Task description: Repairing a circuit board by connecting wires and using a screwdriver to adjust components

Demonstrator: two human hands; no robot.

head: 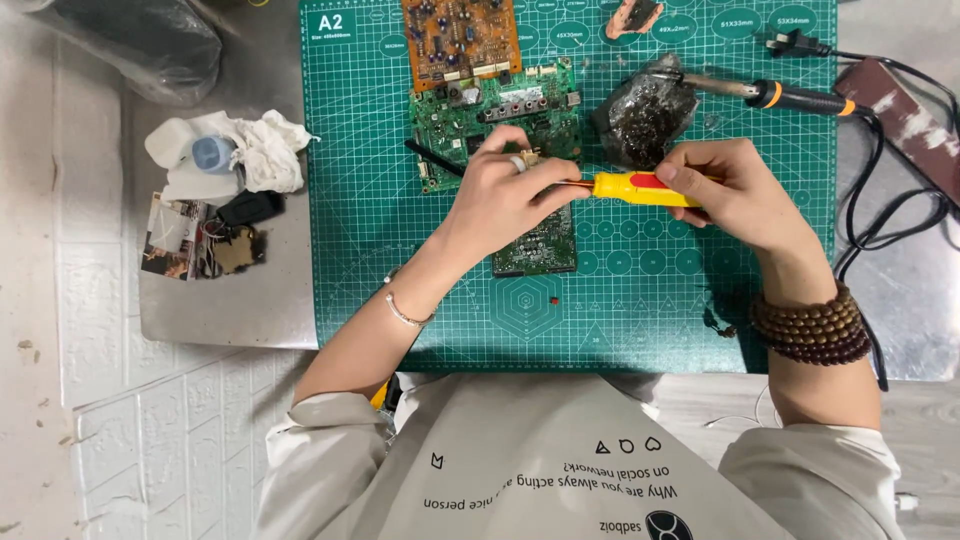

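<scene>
Yellow-and-red screwdriver (640,187) is held level over the middle of the green cutting mat (700,300), long axis running left-right, shaft end pointing left into the left hand (505,195). The handle is grasped by the right hand (725,185); the left grip is pinched at the tip, over the green circuit board (500,115), so the left hand is nearer the board. A second, darker board (540,250) lies just below. Containers: a white bottle (195,155) beside rags at the surface's left edge, contents not visible.
</scene>
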